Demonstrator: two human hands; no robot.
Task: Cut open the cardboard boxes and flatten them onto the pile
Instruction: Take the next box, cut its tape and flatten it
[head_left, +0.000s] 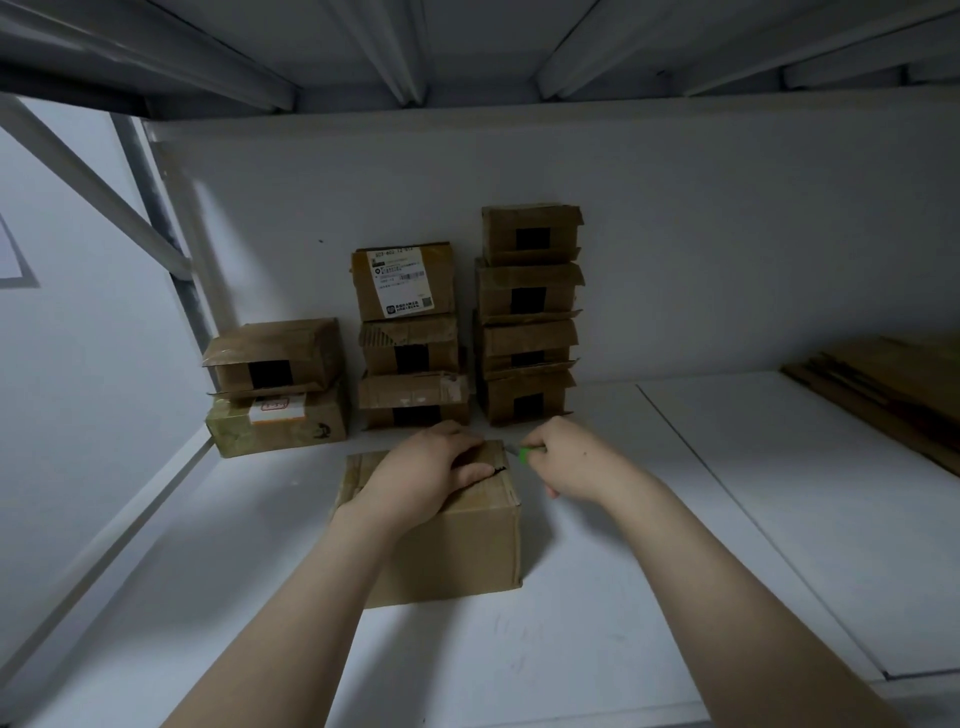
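Observation:
A brown cardboard box (457, 545) stands on the white shelf in front of me, its top taped. My left hand (421, 483) lies flat on the box's top, fingers reaching to the far edge. My right hand (566, 457) grips a green-handled cutter (525, 453), whose tip is at the box's far right top corner. A pile of flattened cardboard (883, 395) lies at the far right of the shelf.
Three stacks of taped boxes stand against the back wall: a low one (275, 384) at left, a middle one (408, 338), a tall one (527, 317). A shelf deck (467, 52) hangs low overhead. A metal upright (156, 218) frames the left side.

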